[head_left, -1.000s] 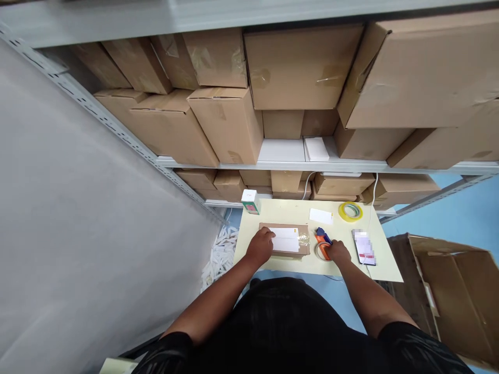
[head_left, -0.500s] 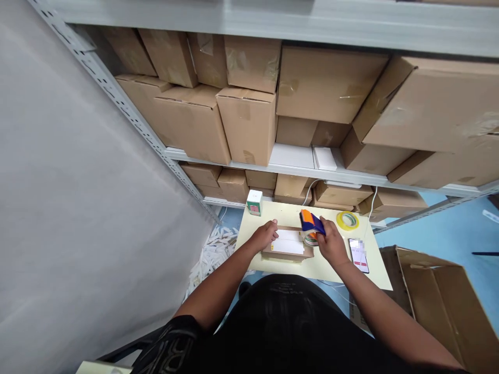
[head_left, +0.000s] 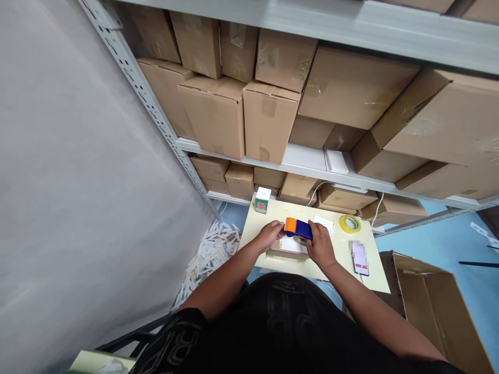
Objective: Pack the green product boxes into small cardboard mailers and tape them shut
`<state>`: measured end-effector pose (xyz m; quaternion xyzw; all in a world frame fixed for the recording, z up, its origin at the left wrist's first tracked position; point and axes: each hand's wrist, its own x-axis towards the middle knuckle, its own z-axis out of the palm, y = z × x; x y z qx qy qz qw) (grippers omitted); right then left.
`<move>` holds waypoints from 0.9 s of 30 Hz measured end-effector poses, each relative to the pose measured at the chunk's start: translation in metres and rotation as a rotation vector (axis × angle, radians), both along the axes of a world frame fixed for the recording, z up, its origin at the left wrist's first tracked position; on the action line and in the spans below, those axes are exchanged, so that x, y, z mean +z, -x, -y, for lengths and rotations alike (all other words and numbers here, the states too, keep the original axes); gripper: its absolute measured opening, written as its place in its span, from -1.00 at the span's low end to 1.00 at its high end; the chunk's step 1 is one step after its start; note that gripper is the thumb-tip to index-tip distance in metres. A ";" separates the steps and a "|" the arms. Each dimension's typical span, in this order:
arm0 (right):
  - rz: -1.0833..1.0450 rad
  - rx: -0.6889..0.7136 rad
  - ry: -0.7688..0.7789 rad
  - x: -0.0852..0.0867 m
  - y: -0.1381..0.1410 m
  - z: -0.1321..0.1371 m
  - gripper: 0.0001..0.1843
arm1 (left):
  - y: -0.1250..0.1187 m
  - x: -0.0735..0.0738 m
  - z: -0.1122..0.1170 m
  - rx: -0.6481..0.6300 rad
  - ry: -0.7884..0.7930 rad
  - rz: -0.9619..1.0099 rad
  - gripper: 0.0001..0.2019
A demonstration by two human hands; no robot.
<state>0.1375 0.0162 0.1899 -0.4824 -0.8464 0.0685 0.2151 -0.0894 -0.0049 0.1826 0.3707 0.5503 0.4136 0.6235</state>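
Note:
A blue and orange tape dispenser (head_left: 299,228) is in the grip of my right hand (head_left: 322,244), lying crosswise just over a small cardboard box (head_left: 286,254). A sheet of white paper (head_left: 287,243) lies on the top of that box, partly covered by the dispenser. My left hand (head_left: 271,235) is closed at the box's left side, its fingertips close by the orange end of the dispenser. Whatever those fingertips pinch is too small to make out. Another white paper (head_left: 324,224) shows on the table behind my right hand.
On the pale yellow table (head_left: 253,228) are a green and white small box (head_left: 262,200), a yellow tape roll (head_left: 350,224) and a phone (head_left: 359,259). Shelves of cartons (head_left: 212,117) rise behind. An open carton (head_left: 436,296) stands right; paper strips (head_left: 212,254) litter the floor left.
The tape dispenser in my right hand has moved left and levelled out, its orange end coming up to my left hand. The view has turned slightly, and the white paper behind now shows.

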 end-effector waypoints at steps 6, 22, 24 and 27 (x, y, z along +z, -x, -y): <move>-0.016 0.043 0.058 0.004 0.002 0.002 -0.38 | -0.001 -0.009 0.000 0.064 -0.003 -0.052 -0.84; 0.112 0.222 0.228 0.019 -0.034 -0.016 -0.31 | 0.009 -0.039 0.010 0.209 -0.024 0.148 -0.80; 0.117 0.238 0.237 0.018 -0.032 -0.013 -0.29 | 0.011 -0.041 0.012 0.230 -0.041 0.159 -0.79; 0.128 0.253 0.233 0.018 -0.026 -0.011 -0.29 | 0.017 -0.046 0.018 0.233 -0.070 0.136 -0.78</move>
